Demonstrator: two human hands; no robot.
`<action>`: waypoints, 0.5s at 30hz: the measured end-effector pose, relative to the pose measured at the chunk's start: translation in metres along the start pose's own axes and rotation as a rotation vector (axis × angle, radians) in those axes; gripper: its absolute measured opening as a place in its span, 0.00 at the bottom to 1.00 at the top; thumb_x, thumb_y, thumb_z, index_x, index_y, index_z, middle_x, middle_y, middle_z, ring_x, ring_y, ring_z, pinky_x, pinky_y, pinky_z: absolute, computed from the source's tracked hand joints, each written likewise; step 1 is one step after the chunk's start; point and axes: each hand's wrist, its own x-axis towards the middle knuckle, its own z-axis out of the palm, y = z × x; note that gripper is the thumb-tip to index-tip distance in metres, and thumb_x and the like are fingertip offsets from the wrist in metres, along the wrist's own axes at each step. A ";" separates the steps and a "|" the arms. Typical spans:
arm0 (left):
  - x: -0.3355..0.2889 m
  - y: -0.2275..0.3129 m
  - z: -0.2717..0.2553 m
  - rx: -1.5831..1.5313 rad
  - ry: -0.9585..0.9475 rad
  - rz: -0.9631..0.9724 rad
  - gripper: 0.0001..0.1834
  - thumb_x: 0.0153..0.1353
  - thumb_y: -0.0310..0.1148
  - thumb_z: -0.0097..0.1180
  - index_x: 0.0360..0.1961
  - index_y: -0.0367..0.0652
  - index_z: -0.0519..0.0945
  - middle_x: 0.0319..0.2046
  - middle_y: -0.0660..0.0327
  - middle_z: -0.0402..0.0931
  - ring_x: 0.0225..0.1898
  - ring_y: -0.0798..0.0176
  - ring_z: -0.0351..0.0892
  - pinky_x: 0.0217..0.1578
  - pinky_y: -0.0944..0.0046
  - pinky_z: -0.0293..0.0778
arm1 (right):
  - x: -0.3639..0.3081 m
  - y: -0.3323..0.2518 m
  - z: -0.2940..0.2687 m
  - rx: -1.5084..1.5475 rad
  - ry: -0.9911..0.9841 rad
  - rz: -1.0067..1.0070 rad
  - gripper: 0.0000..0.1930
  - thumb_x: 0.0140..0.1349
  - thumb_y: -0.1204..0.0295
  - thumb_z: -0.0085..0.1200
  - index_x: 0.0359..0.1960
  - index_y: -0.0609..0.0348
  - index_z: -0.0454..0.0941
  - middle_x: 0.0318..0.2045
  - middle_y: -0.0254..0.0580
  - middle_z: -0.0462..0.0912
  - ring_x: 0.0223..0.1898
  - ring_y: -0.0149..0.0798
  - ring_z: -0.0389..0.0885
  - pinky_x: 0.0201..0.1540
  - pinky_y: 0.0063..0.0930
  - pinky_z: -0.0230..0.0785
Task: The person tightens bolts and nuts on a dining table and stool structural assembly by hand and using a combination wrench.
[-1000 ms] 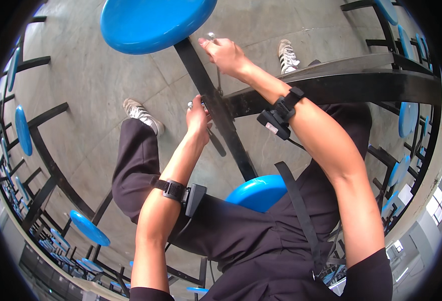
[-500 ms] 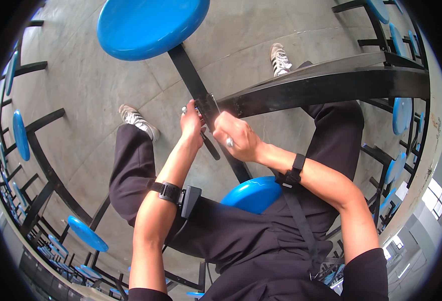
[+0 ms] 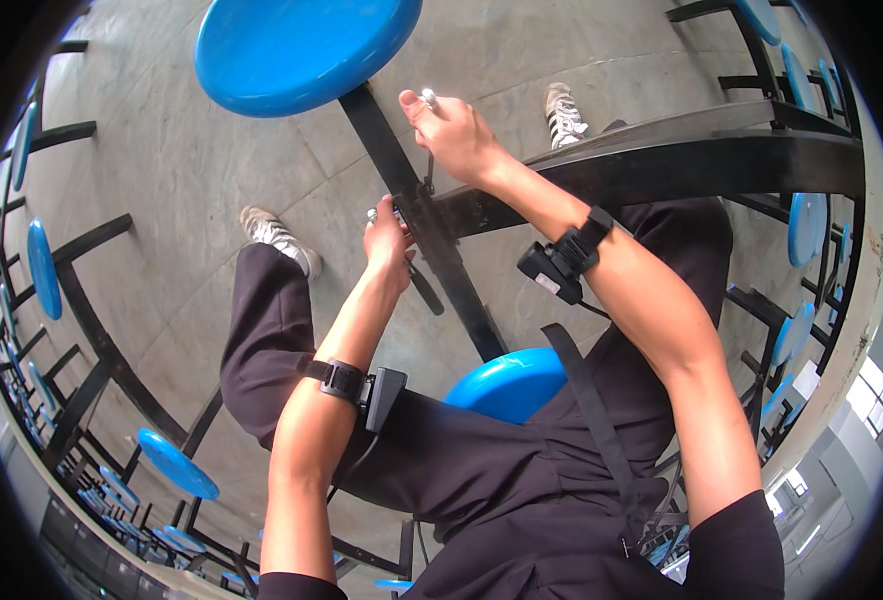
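Note:
My right hand (image 3: 458, 140) is closed around a slim metal tool (image 3: 428, 97) whose silver end sticks out by the thumb. A thin shaft shows below that fist, beside the bolted joint (image 3: 423, 208) of the black steel frame. To the left of this joint, my left hand (image 3: 387, 245) is closed with its fingers partly behind the frame. A silver-ended piece (image 3: 371, 215) pokes out at its thumb; the rest is hidden in the grip. Just below the left hand a short black bar (image 3: 425, 290) slants down; I cannot tell what it belongs to.
A blue round seat (image 3: 306, 50) sits at the frame's far end, another blue seat (image 3: 506, 385) at the near end between my legs. A thick black beam (image 3: 661, 172) runs right from the joint. More seat frames (image 3: 91, 330) stand on both sides.
My right hand has swung up and away from below the joint to above it, the tool still in its grip. My left hand stays nearly in place.

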 end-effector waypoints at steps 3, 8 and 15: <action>0.005 0.000 -0.003 0.014 -0.030 -0.032 0.20 0.61 0.55 0.43 0.38 0.49 0.71 0.26 0.66 0.71 0.28 0.69 0.68 0.29 0.64 0.58 | 0.010 -0.012 0.007 -0.026 -0.049 0.015 0.29 0.67 0.46 0.39 0.17 0.58 0.64 0.14 0.29 0.65 0.21 0.29 0.63 0.27 0.30 0.59; 0.003 0.001 -0.005 0.012 -0.006 -0.017 0.20 0.62 0.56 0.43 0.34 0.49 0.70 0.22 0.69 0.69 0.23 0.72 0.64 0.25 0.67 0.57 | 0.013 -0.038 0.013 -0.214 -0.147 0.035 0.28 0.65 0.46 0.37 0.27 0.60 0.76 0.29 0.57 0.80 0.40 0.60 0.77 0.45 0.47 0.68; 0.005 0.000 -0.003 0.024 -0.003 -0.034 0.19 0.62 0.54 0.42 0.35 0.50 0.72 0.25 0.67 0.72 0.27 0.70 0.68 0.28 0.65 0.57 | 0.017 -0.027 0.017 -0.164 -0.078 0.063 0.28 0.65 0.46 0.37 0.28 0.60 0.77 0.31 0.56 0.81 0.41 0.59 0.77 0.46 0.46 0.67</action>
